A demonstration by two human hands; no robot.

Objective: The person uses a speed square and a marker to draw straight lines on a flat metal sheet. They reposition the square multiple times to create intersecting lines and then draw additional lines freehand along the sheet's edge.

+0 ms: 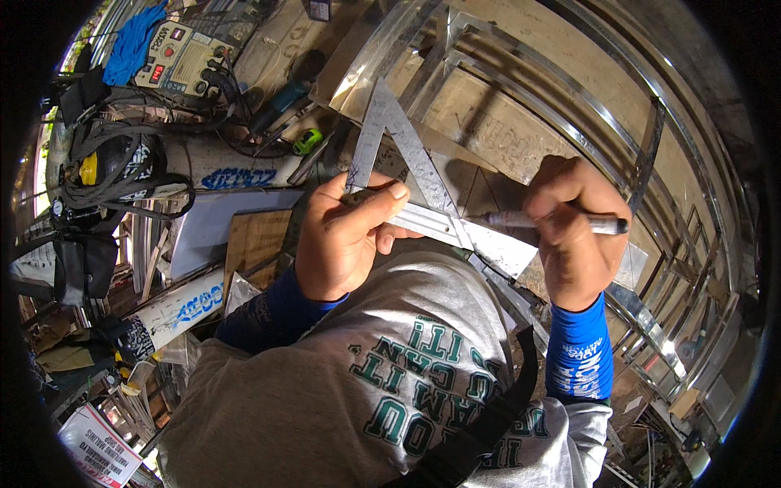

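My left hand (346, 236) presses a metal triangular square (411, 154) flat against a shiny steel piece (496, 244), thumb lying across the tool's lower edge. My right hand (573, 224) grips a silver marker pen (521, 220) sideways, its tip touching the square's edge near the lower right corner. Both forearms wear blue sleeves and rise from the lower edge over my grey printed shirt (366, 382).
A polished steel frame of tubes and bars (651, 163) curves around the right. A welding machine (179, 57) with cables, a blue glove (134, 41), a small green tool (307, 141), white pipes (183, 305) and wooden boards (256, 240) crowd the left.
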